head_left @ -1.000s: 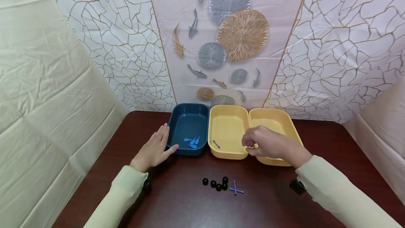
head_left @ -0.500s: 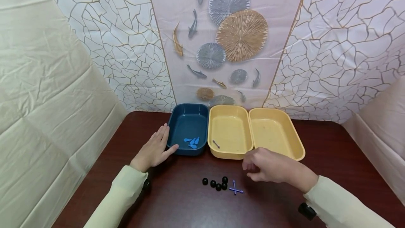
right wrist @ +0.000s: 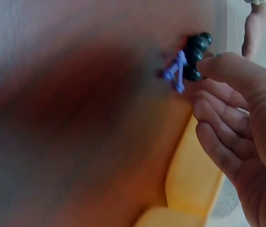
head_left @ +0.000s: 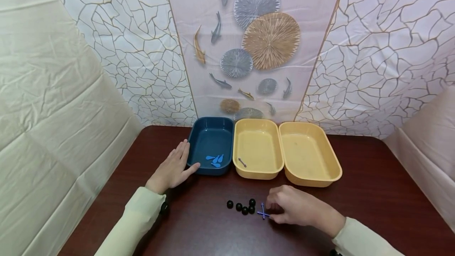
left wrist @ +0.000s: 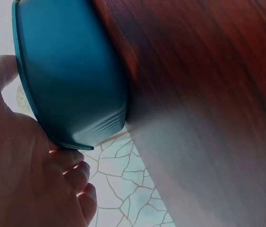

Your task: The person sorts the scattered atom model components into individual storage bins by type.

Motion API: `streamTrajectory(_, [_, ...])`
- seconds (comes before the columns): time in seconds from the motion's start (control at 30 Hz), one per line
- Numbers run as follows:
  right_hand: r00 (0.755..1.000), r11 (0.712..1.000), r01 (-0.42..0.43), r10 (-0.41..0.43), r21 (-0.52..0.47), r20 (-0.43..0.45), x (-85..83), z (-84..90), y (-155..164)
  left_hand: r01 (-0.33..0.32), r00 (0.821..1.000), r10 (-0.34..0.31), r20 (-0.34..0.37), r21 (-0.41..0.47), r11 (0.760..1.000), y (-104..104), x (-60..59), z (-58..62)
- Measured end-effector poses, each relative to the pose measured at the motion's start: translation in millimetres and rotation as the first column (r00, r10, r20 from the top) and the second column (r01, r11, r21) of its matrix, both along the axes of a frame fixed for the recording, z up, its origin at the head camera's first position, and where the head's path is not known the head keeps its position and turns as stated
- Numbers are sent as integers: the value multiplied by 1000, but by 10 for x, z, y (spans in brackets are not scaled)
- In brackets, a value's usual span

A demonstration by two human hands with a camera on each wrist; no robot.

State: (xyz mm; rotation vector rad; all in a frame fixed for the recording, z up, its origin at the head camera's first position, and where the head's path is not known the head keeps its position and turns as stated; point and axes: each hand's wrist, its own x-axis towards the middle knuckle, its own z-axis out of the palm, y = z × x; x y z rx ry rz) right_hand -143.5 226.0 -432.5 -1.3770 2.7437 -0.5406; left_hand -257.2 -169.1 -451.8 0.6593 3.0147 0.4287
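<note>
the surface (head_left: 373,192) is dark reddish-brown with a wood grain. the left tray (head_left: 210,145) is dark teal-blue and contains light blue pieces (head_left: 215,160). the middle tray (head_left: 257,149) and the right tray (head_left: 310,154) are pale yellow. the pegs (head_left: 264,211) are violet-blue and lie crossed. the beads (head_left: 242,206) are glossy black. both sleeves (head_left: 138,216) are pale cream. the backdrop (head_left: 249,42) is white with gold crackle lines; its centre panel shows grey and tan discs and fish. the side cloths (head_left: 46,102) are plain cream.
</note>
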Motion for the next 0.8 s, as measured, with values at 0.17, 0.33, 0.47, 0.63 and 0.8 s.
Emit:
streamTrajectory(0.17, [999, 999, 43, -43, -25, -20, 36, -138, -77, 0, 1000, 0, 2, 0, 1000, 0, -6, -10])
streamTrajectory(0.33, [994, 996, 81, -82, -27, -70, 45, -228, -113, 3, 1000, -3, -2, 2, 1000, 2, -9, -15])
streamTrajectory(0.47, [988, 994, 104, -106, -27, -113, 40, -277, -123, 6, 1000, -6, -6, 5, 1000, 4, -6, -14])
streamTrajectory(0.63, [986, 992, 122, -124, -20, -114, 25, -306, -126, 4, 1000, -4, -7, 2, 1000, 6, -3, -11])
streamTrajectory(0.8, [984, 990, 139, -140, -20, -106, 14, -326, -123, 0, 1000, 0, -2, 0, 1000, 9, 6, -6])
